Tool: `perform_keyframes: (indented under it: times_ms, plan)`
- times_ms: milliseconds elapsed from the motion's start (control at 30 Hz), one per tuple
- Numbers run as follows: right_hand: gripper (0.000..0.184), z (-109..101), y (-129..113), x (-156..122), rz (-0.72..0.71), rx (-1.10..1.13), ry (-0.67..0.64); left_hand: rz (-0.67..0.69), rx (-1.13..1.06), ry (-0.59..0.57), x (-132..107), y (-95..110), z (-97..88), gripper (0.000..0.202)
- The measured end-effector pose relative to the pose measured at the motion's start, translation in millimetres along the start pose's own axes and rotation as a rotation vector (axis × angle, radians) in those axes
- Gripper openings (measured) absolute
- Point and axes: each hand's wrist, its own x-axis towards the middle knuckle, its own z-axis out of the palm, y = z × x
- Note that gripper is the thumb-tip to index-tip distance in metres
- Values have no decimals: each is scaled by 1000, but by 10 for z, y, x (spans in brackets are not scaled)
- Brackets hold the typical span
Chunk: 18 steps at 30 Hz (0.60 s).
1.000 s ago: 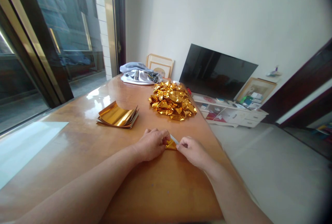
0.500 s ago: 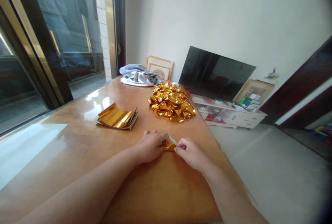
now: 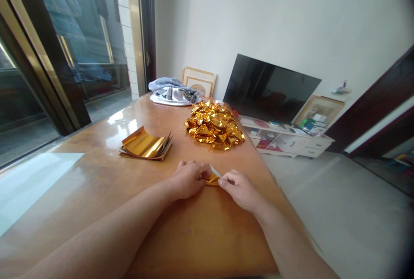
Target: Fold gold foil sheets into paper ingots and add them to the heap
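Between my hands, low over the wooden table (image 3: 155,214), is a partly folded sheet of gold foil paper (image 3: 212,180) with a pale underside showing along one edge. My left hand (image 3: 190,180) has its fingers closed on the sheet's left part. At the other end, my right hand (image 3: 237,188) pinches the right edge between thumb and bent fingers. Beyond them lies a heap of folded gold foil pieces (image 3: 215,126). To the left is a stack of flat gold foil sheets (image 3: 145,143), the top one curling upward. The fingers hide much of the held sheet.
Folded light-blue and grey cloth (image 3: 171,91) lies at the table's far end, near leaning picture frames (image 3: 199,81). A pale sheet (image 3: 32,184) covers the left edge. Past the table's right edge stand a television (image 3: 270,89) and a white cabinet (image 3: 294,145).
Both hands stay on the gold foil sheet with nearly the same grip. The right fingers have shifted very slightly. The whole view has tilted a little.
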Motion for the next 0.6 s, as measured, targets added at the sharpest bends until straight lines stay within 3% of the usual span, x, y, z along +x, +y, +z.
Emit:
perform_keyframes:
  times_ms: [200,600]
  plan:
    - [24,44,4,35,45,-36,19,-4,17,-4,-1,30,-23,19]
    - [24,62,28,49,85,-121,61,128,77,5,-25,31,-66,21]
